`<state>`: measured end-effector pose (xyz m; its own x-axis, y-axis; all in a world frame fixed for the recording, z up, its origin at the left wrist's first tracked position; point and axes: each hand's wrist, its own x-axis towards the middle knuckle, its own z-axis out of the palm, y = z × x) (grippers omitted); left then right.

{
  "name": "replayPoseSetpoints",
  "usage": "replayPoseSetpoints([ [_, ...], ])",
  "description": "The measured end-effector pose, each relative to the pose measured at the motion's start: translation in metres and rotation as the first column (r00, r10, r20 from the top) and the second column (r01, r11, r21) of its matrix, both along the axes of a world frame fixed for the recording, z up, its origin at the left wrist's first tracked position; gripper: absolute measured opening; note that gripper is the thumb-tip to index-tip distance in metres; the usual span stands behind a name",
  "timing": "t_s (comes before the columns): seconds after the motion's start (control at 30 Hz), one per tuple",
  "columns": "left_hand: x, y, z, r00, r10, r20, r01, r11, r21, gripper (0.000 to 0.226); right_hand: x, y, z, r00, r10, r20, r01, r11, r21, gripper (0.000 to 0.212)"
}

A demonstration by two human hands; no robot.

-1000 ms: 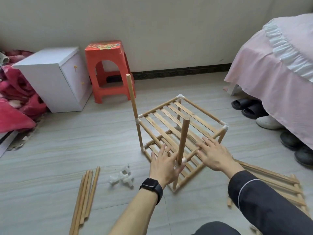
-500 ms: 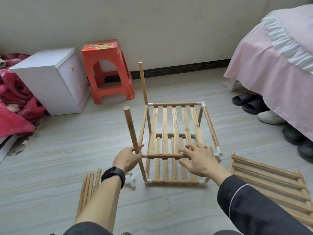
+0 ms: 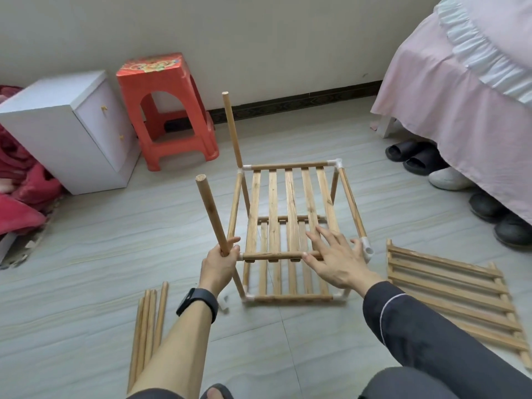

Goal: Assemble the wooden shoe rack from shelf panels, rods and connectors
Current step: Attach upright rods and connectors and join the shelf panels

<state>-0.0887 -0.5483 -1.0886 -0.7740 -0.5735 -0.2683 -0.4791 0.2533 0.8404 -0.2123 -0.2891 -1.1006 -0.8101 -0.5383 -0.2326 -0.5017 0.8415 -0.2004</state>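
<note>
Half-built rack [image 3: 293,298] stood on the floor [image 3: 115,254]. Its near-left upright rod [image 3: 211,214] is clasped low by the left hand [image 3: 220,263], fingers [image 3: 233,241] wrapped round it. The right hand [image 3: 336,260] is laid flat on the upper shelf [image 3: 290,197], fingers spread, grasping nothing. Loose rods [image 3: 146,321] lie left.

No legible text, label, brand, number or sign is showing anywhere in the view. The red plastic stool [image 3: 161,105], in the upper left of the frame, is carrying a multicoloured print on its top, too blurred to read. The wristwatch [image 3: 198,303], at lower centre, is showing a dark face.
</note>
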Motion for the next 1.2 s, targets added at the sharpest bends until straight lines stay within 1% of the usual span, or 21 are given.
replayPoseSetpoints([
  [0.1, 0.0, -0.001, -0.002, 1.0, 0.02, -0.003, -0.02, 1.0, 0.005, 0.025, -0.007, 0.002, 0.023, 0.981, -0.021, 0.191, 0.044, 0.992, -0.114, 0.086],
  [0.13, -0.001, 0.0, -0.003, 1.0, 0.023, -0.003, -0.023, 1.0, -0.002, 0.029, -0.012, 0.003, 0.03, 0.982, -0.056, 0.179, 0.088, 0.98, -0.177, 0.088],
  [0.2, -0.002, 0.004, -0.004, 0.999, 0.032, -0.004, -0.032, 0.999, -0.007, 0.039, -0.03, 0.004, 0.046, 0.979, -0.202, 0.033, 0.204, 0.943, -0.262, 0.086],
  [0.27, -0.007, 0.004, -0.007, 0.998, 0.068, 0.002, -0.068, 0.998, 0.019, 0.042, -0.051, 0.008, 0.054, 0.925, -0.38, -0.007, 0.363, 0.888, -0.281, 0.084],
  [0.33, -0.012, 0.002, -0.008, 0.996, 0.086, 0.018, -0.087, 0.995, 0.052, 0.043, -0.067, 0.015, 0.046, 0.848, -0.512, 0.137, 0.53, 0.805, -0.268, 0.083],
  [0.4, -0.012, 0.0, -0.007, 0.999, 0.046, 0.019, -0.047, 0.994, 0.103, 0.038, -0.073, 0.022, 0.026, 0.757, -0.554, 0.346, 0.646, 0.714, -0.271, 0.078],
  [0.43, -0.012, -0.001, -0.006, 1.0, 0.023, 0.009, -0.024, 0.993, 0.12, 0.031, -0.073, 0.024, 0.015, 0.726, -0.565, 0.393, 0.679, 0.679, -0.279, 0.075],
  [0.47, -0.011, 0.0, -0.007, 1.0, 0.017, -0.003, -0.017, 0.992, 0.128, 0.026, -0.072, 0.024, 0.005, 0.72, -0.58, 0.382, 0.689, 0.666, -0.286, 0.07],
  [0.5, -0.01, 0.001, -0.011, 0.999, 0.031, -0.021, -0.028, 0.99, 0.142, 0.029, -0.074, 0.023, -0.004, 0.733, -0.597, 0.325, 0.678, 0.678, -0.283, 0.066],
  [0.57, -0.01, 0.007, -0.02, 0.994, 0.091, -0.064, -0.081, 0.986, 0.143, 0.056, -0.076, 0.02, -0.014, 0.77, -0.615, 0.169, 0.637, 0.73, -0.248, 0.058],
  [0.6, -0.01, 0.011, -0.023, 0.988, 0.127, -0.089, -0.115, 0.985, 0.128, 0.063, -0.078, 0.02, -0.018, 0.778, -0.618, 0.115, 0.625, 0.74, -0.249, 0.055],
  [0.7, -0.015, 0.018, -0.03, 0.976, 0.179, -0.127, -0.167, 0.981, 0.098, 0.064, -0.083, 0.021, -0.02, 0.779, -0.625, 0.048, 0.613, 0.742, -0.272, 0.053],
  [0.8, -0.018, 0.013, -0.029, 0.982, 0.155, -0.112, -0.145, 0.985, 0.092, 0.065, -0.078, 0.02, -0.019, 0.77, -0.637, 0.035, 0.621, 0.737, -0.265, 0.052],
  [0.9, -0.016, 0.01, -0.024, 0.987, 0.151, -0.06, -0.148, 0.987, 0.063, 0.06, -0.07, 0.014, -0.011, 0.767, -0.64, -0.045, 0.596, 0.736, -0.321, 0.053],
  [0.97, -0.014, 0.008, -0.015, 0.996, 0.082, 0.02, -0.081, 0.997, -0.002, 0.04, -0.062, 0.013, -0.003, 0.811, -0.564, -0.156, 0.509, 0.812, -0.286, 0.053],
  [1.0, -0.012, 0.003, -0.007, 0.997, 0.012, 0.082, -0.009, 0.999, -0.037, 0.035, -0.058, 0.012, 0.003, 0.832, -0.504, -0.234, 0.446, 0.856, -0.26, 0.051],
  [1.03, -0.01, -0.005, 0.003, 0.982, -0.086, 0.169, 0.096, 0.994, -0.053, 0.039, -0.055, 0.011, 0.012, 0.847, -0.431, -0.311, 0.366, 0.897, -0.246, 0.048],
  [1.07, -0.006, -0.015, 0.015, 0.935, -0.202, 0.291, 0.225, 0.973, -0.05, 0.043, -0.051, 0.008, 0.022, 0.855, -0.348, -0.385, 0.273, 0.932, -0.237, 0.044],
  [1.13, 0.0, -0.039, 0.043, 0.731, -0.372, 0.571, 0.483, 0.875, -0.048, 0.046, -0.039, -0.005, 0.046, 0.846, -0.137, -0.515, 0.044, 0.981, -0.188, 0.035],
  [1.17, 0.004, -0.053, 0.055, 0.635, -0.379, 0.673, 0.561, 0.825, -0.064, 0.053, -0.03, -0.015, 0.059, 0.848, -0.005, -0.53, -0.077, 0.988, -0.132, 0.029],
  [1.2, 0.009, -0.069, 0.066, 0.581, -0.344, 0.738, 0.603, 0.791, -0.107, 0.06, -0.019, -0.027, 0.071, 0.866, 0.132, -0.482, -0.189, 0.979, -0.071, 0.025],
])
